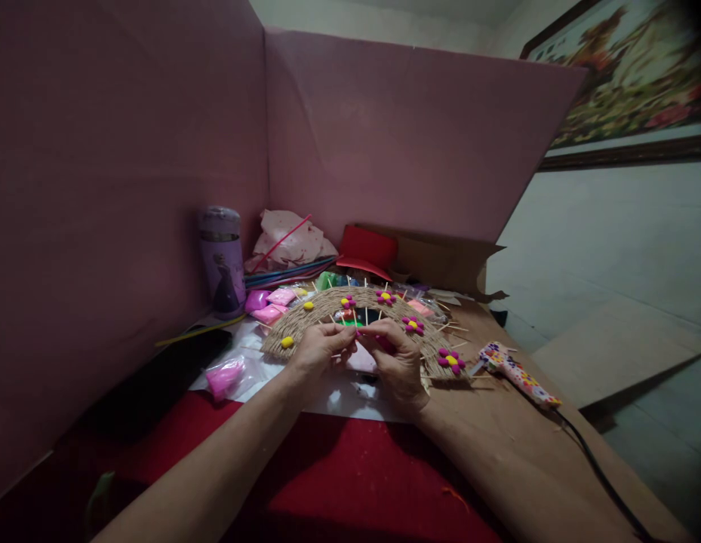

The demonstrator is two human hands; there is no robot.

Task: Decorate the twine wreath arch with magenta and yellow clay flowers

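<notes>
A woven straw arch [327,305] lies on the table, stuck with thin wooden sticks and decorated with magenta-and-yellow clay flowers [451,360] and small yellow clay blobs [287,342]. My left hand [319,351] and my right hand [396,360] meet in front of the arch's middle, fingertips pinched together. A bit of magenta clay [384,343] shows between the right hand's fingers. What the left fingers pinch is too small to make out.
A floral-patterned glue gun [517,373] with a black cord lies at the right. Pink clay packets [268,305], a purple bottle [222,260], coloured sticks, a red box and crumpled paper crowd the back. A pink cardboard screen [384,128] walls the table.
</notes>
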